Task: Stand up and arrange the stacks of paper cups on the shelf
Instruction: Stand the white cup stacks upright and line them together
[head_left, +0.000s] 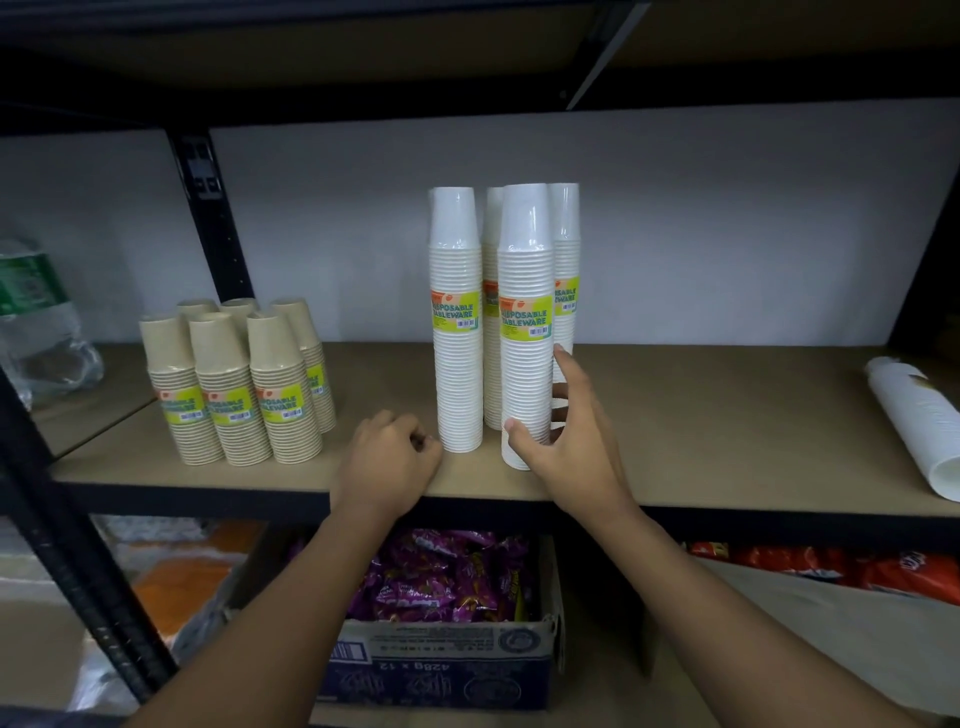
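I see dim light, brightest on the white wall (727, 234) behind the shelf (701, 415), glare on the wrapped white cup stacks (524, 364), and dark, bowed, blurry edges.

Rear white stacks (566, 223) — two, mostly covered by front pair; labels only part readable.
Right hand (571, 447) on front-right white stack (524, 364): tips of middle fingers out of sight behind it.
Rear brown stacks (236, 306) — largely behind front three.
Lying white stack (911, 415): cut by right edge.
Bottle (31, 291): cut by left edge, blurred.
Box of purple packets (441, 654): part hidden by left forearm (291, 597).
Barcode print: too small to read.
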